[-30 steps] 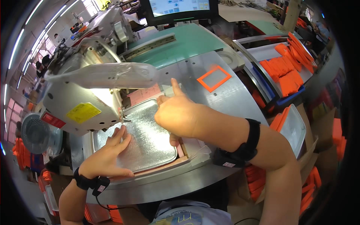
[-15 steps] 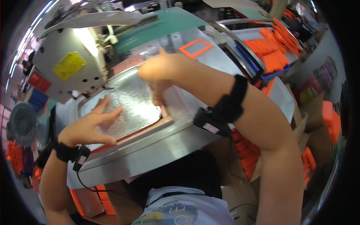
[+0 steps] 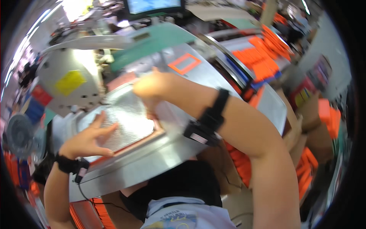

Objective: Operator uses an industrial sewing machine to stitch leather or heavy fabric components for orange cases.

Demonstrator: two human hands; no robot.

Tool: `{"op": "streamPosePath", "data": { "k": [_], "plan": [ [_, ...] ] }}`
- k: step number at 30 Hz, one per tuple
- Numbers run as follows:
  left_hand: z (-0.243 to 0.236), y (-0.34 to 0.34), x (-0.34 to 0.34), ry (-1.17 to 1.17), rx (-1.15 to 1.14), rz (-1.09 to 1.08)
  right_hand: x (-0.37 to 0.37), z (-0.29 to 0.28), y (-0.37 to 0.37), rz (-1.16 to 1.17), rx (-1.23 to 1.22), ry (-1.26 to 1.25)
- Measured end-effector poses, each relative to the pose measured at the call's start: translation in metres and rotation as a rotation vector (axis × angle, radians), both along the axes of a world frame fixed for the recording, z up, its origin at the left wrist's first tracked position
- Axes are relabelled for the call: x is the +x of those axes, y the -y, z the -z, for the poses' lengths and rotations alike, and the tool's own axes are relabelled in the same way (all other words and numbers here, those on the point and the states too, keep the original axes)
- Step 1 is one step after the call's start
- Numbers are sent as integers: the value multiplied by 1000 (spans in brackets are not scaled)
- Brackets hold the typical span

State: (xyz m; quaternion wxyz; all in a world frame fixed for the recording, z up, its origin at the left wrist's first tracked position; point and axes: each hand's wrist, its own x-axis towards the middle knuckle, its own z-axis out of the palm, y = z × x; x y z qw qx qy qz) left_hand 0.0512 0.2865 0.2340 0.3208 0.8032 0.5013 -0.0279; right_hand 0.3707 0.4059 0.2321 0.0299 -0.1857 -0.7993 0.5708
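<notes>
A shiny silver sheet [image 3: 129, 120] with rounded corners lies on the metal work surface, an orange edge showing along its near side. My left hand [image 3: 90, 140] rests on the sheet's near left part, fingers spread and open. Bent at the wrist, my right hand [image 3: 149, 91] reaches down to the sheet's right edge. Its fingers are partly hidden and blurred, so their grip cannot be made out. Just beyond the sheet, to the left, stands the grey head of a sewing machine [image 3: 57, 86] bearing a yellow label.
An orange rectangular frame [image 3: 184, 63] lies on the table beyond my right hand. At the far right, several orange pieces [image 3: 253, 57] fill a blue tray. Cardboard boxes [image 3: 324, 143] and more orange pieces stand right of me. A screen [image 3: 154, 5] is at the back.
The view has tilted and shifted, bringing the screen at the back into sight. Both hands stay at about the same places on the silver sheet.
</notes>
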Motion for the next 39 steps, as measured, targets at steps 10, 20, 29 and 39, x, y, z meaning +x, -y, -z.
{"op": "streamPosePath", "data": {
  "k": [10, 20, 29, 39],
  "plan": [
    [10, 7, -9, -49, 50, 14, -57, -11, 8, -46, 955, 583],
    [8, 8, -10, -88, 71, 34, -49, -3, 7, -51, 1104, 445],
    [8, 7, -8, -80, 106, 38, -46, 1, 3, -52, 1113, 417],
    [8, 8, -7, -93, 95, 39, -44, 2, 3, -34, 1109, 373]
  ]
}}
